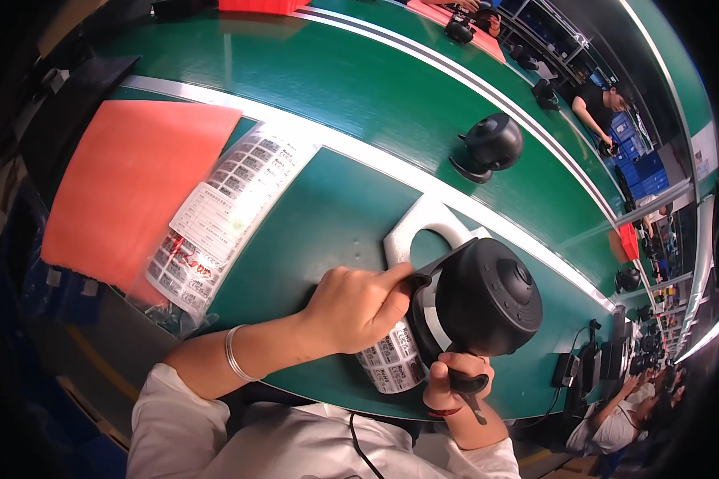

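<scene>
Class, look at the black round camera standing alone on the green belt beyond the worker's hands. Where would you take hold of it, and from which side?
Grip the black round camera around its domed body, coming from above. It stands upright on a flat base, with bare green belt on every side, so nothing blocks a downward reach, and the rounded body probably fills a hand better than the thin base.

The left hand (359, 307) covers part of the white label roll (393, 363) at lower centre. Print on the label sheets (224, 207) is too small to read. Distant workers at far right blur.

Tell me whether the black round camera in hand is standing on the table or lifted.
Lifted: both hands, left and right, hold the black camera above the table.
</scene>
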Available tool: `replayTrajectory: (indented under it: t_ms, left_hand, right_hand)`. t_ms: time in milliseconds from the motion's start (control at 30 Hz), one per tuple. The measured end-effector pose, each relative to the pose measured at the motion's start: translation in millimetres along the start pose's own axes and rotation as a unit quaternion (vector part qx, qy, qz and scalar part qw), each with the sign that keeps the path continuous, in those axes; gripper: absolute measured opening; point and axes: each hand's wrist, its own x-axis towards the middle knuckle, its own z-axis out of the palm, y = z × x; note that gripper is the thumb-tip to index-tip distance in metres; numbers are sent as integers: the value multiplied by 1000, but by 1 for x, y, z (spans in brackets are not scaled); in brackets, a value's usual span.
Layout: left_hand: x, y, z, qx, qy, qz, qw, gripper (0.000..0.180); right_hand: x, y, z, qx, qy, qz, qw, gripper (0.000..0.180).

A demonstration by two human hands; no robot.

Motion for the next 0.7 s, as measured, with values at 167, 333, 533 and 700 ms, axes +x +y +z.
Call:
replayTrajectory:
  t_ms: [167,333,533,700]
  left_hand:
    - [-1,2,1,-26,-6,-12,1000,25]
    - [-3,2,3,-68,-6,-30,997,25]
    - [-3,2,1,-56,-28,-34,997,28]
    - [1,5,-1,-123,-32,-46,991,29]
  right_hand:
    - [-3,-2,2,-4,3,-22,1000,14]
    - [-3,-7,0,-26,-24,-14,999,14]
    - [-10,0,2,2,-8,8,1000,14]
    - [-2,1,5,35,11,-12,999,14]
